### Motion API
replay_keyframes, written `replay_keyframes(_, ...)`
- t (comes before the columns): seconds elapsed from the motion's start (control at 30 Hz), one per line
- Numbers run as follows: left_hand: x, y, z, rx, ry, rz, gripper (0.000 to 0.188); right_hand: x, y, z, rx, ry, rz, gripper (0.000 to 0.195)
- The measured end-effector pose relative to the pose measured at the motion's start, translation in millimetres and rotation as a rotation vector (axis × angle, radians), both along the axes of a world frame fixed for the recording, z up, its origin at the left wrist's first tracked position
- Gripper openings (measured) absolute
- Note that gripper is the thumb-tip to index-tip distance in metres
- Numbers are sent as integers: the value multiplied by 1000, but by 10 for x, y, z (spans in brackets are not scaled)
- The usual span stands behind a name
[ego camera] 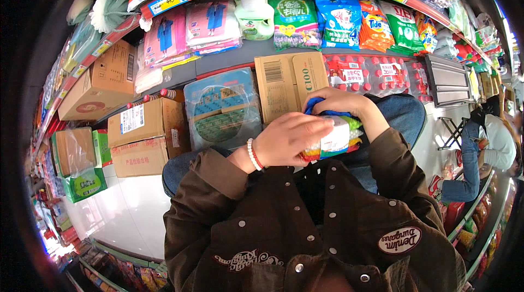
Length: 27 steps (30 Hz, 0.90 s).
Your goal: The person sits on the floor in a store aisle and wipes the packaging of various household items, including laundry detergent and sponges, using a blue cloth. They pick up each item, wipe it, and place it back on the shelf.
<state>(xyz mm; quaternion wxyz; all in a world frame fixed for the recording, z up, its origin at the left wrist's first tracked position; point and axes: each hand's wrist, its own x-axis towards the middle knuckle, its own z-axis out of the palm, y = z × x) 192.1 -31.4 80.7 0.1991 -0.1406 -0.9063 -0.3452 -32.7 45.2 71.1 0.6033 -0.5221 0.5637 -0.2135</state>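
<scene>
A pack of folded, multicoloured cleaning cloths (333, 142) is held above my lap, with a printed paper band around it. My left hand (290, 134), with a bead bracelet at the wrist, is pressed over the pack's near left side. From the far side, my right hand (337, 103) grips a blue part (315, 104) at the pack's top. My fingers hide much of the pack. Just beyond my hands stands a brown carton (278, 83). A clear plastic-wrapped bundle (223, 107) lies to its left.
Detergent bags (337, 21), a green bottle (254, 17) and packaged raincoats (163, 40) line the shelf ahead. Cartons (139, 136) stand on the left. Shrink-wrapped bottles (368, 75) sit at the right. A seated person (470, 156) is farther right, beside a folding stool (450, 132).
</scene>
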Motion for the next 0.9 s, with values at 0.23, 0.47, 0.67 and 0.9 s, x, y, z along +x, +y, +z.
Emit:
replay_keyframes(0.23, -48, -136, -121, 908, -98, 177, 92, -34, 443, -554, 335, -877, -877, 36)
replay_keyframes(0.47, -130, -312, -259, 1628, -295, 570, 55, 74, 531, -602, 374, -1300, -810, 43)
replay_keyframes(0.67, -144, -391, -500, 1590, -405, 558, 58, 333, 411, -458, 57, -777, -1197, 35)
replay_keyframes(0.9, -103, -962, -638, 1531, -210, 811, 62, -115, 600, -516, -45, -558, -1420, 31)
